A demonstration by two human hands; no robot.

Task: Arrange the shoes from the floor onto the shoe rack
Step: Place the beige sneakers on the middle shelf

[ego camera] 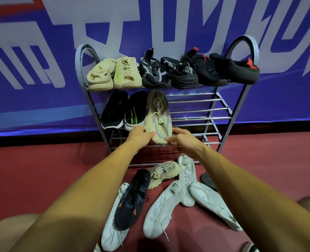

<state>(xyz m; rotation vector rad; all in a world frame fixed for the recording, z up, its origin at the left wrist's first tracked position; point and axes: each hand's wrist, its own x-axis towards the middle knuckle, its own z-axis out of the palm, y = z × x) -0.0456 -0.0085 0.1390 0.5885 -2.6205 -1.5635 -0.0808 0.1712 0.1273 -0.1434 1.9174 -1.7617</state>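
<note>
A crooked push could knock the black shoe [135,111] just left of my left grip [141,134]. That grip and my right grip [181,140] clasp the beige sneaker [158,118] between them on the shoe rack [223,108]; released early, it may slide off the bars.

On the rack [196,110] sit top-shelf shoes [154,71], and before it lie floor shoes [161,211].
</note>
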